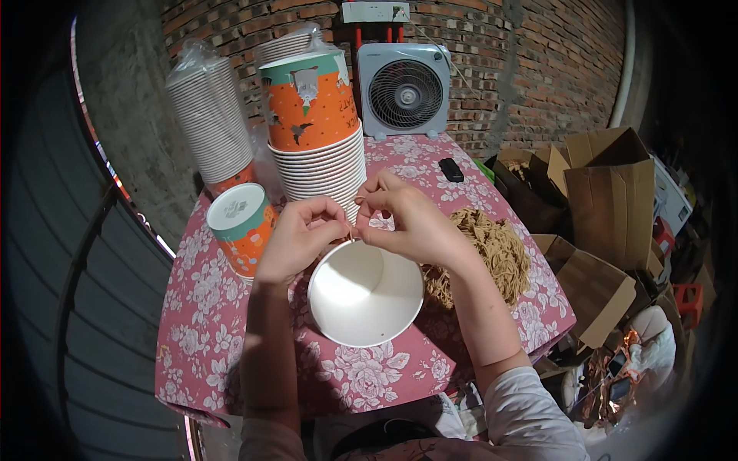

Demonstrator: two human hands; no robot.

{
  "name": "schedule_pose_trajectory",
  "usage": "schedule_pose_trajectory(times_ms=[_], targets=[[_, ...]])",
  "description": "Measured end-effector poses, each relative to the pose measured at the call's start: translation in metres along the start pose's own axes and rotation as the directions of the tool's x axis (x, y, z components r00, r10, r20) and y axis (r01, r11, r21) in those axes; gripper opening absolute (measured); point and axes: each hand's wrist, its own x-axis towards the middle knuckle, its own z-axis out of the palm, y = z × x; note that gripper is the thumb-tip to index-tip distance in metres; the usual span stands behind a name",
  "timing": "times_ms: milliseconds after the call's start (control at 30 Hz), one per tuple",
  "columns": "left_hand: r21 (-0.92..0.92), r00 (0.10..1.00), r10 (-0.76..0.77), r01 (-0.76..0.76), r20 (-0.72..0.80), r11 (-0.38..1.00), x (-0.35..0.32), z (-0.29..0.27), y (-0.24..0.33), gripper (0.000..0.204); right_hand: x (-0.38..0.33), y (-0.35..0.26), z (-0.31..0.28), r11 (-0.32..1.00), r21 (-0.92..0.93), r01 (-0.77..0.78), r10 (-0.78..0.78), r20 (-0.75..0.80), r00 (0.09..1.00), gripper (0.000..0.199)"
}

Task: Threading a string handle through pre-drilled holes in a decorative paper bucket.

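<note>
A white paper bucket lies tilted toward me on the pink floral table, its open mouth facing up. My left hand pinches the far rim of the bucket. My right hand pinches a thin tan cord at the same spot on the rim, fingertips nearly touching the left hand's. A heap of tan cord pieces lies just right of my right wrist.
A stack of orange and green paper buckets and a wrapped white stack stand behind my hands. One lidded bucket sits at left. A white fan and black remote are at the back. Cardboard boxes crowd the right.
</note>
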Motion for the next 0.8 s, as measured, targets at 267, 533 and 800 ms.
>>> schedule_pose_trajectory(times_ms=[267, 533, 800], targets=[[-0.069, 0.997, 0.08, -0.08, -0.008, 0.994, 0.009, 0.003, -0.009, 0.002, 0.001, 0.004, 0.0, 0.992, 0.116, -0.052, 0.057, -0.042, 0.998, 0.017], [-0.109, 0.998, -0.02, 0.013, -0.066, 0.994, 0.009, 0.006, -0.012, 0.012, 0.004, 0.006, 0.008, 0.997, 0.043, 0.059, -0.053, -0.142, 0.988, 0.016], [-0.073, 0.999, -0.035, 0.035, 0.008, 0.997, -0.001, -0.007, 0.003, 0.015, 0.003, 0.003, 0.004, 0.995, -0.082, -0.056, 0.046, -0.119, 0.992, 0.013]])
